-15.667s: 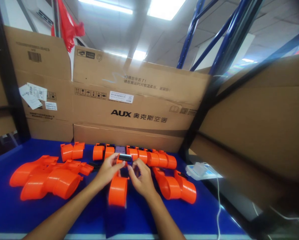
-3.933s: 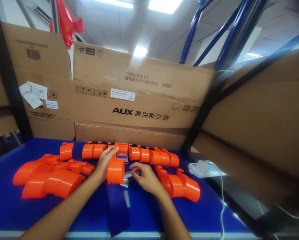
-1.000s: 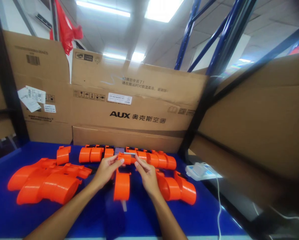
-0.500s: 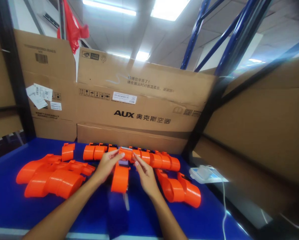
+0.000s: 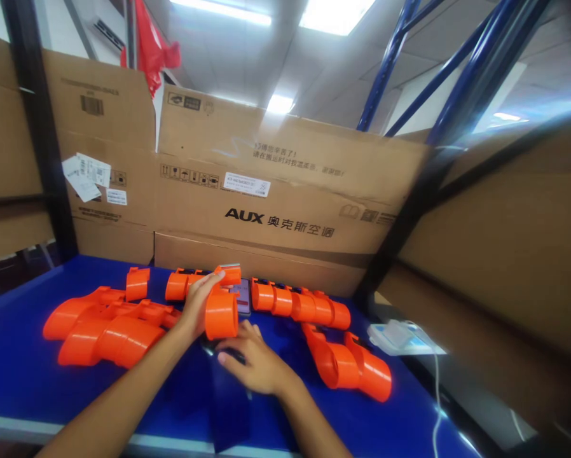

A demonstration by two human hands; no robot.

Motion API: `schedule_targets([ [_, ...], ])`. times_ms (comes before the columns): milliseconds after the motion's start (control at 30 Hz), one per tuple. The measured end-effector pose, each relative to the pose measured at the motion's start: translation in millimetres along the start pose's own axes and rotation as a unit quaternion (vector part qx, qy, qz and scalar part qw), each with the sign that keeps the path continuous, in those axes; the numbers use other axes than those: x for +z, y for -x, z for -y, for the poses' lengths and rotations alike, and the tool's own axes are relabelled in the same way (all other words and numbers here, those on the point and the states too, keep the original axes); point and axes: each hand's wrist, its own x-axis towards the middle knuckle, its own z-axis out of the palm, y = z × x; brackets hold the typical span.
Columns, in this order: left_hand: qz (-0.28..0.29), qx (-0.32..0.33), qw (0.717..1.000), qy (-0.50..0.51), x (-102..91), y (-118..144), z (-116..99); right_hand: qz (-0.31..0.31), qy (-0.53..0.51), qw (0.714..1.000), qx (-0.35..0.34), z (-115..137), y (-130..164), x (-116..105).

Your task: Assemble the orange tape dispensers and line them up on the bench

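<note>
My left hand (image 5: pixel 198 308) grips an orange curved plastic part (image 5: pixel 221 315), raised above the blue table. The part has a broad rounded band at the bottom and a narrower end with a grey strip (image 5: pixel 230 266) on top. My right hand (image 5: pixel 259 367) is lower, just in front of that part, palm down with bent fingers over a small dark thing (image 5: pixel 235 354) I cannot make out. A dark flat sheet (image 5: pixel 229 407) extends toward the table's front edge below it. Behind the held part lies a phone-like device (image 5: pixel 244 298) with a lit screen.
Orange curved parts (image 5: pixel 304 308) stand in a row along the back. Several more (image 5: pixel 118 340) are heaped at left, and others (image 5: pixel 362 369) lie at right. A white box with a cable (image 5: pixel 400 337) sits by the right edge. Cardboard (image 5: pixel 285 191) walls the back.
My right hand has left the orange part and moved down toward the dark thing. My left hand has shifted slightly left with the part, uncovering the lit device. The view has shifted slightly.
</note>
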Motion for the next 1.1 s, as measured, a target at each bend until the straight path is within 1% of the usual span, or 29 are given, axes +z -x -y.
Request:
schedule_targets([
  [133, -0.001, 0.004, 1.0, -0.016, 4.5, 4.4, -1.7, 0.009, -0.002, 1.0, 0.012, 0.4, -2.1, 1.0],
  [333, 0.006, 0.011, 0.999, -0.03, 3.2, 2.0, 1.5, -0.032, -0.013, 0.999, -0.003, 0.8, -4.2, -3.1],
  [433, 0.01, 0.015, 0.999, -0.04, 2.2, 1.0, 4.6, -0.03, -0.009, 0.999, 0.006, -0.7, -3.5, -0.5],
  [533, 0.027, 0.018, 0.998, -0.058, 1.9, 1.3, 8.3, -0.037, -0.007, 0.999, 0.013, -2.8, -3.1, 3.3],
  [633, 0.047, 0.031, 0.995, -0.085, 2.9, 3.2, 12.4, -0.067, -0.013, 0.998, 0.004, -3.9, -3.8, 3.9],
  [733, 0.079, 0.034, 0.991, -0.104, 5.0, 6.0, 15.6, -0.107, -0.025, 0.994, -0.012, -6.1, -4.3, 0.9],
  [833, 0.108, 0.032, 0.988, -0.107, 6.8, 8.3, 17.1, -0.145, -0.029, 0.989, -0.015, -15.7, -2.3, -2.7],
  [900, 0.115, 0.038, 0.986, -0.113, 6.7, 8.8, 18.6, -0.189, -0.03, 0.982, 0.005, -27.3, 0.3, -4.8],
  [967, 0.108, 0.049, 0.985, -0.13, 5.5, 8.5, 21.5, -0.27, -0.029, 0.961, 0.05, -40.6, 3.2, -7.6],
  [1033, 0.092, 0.059, 0.981, -0.162, 3.9, 8.1, 25.8, -0.372, -0.04, 0.922, 0.098, -51.3, 6.0, -11.6],
  [1100, 0.084, 0.069, 0.974, -0.199, 2.6, 8.4, 30.5, -0.472, -0.071, 0.871, 0.114, -56.2, 8.1, -16.4],
])
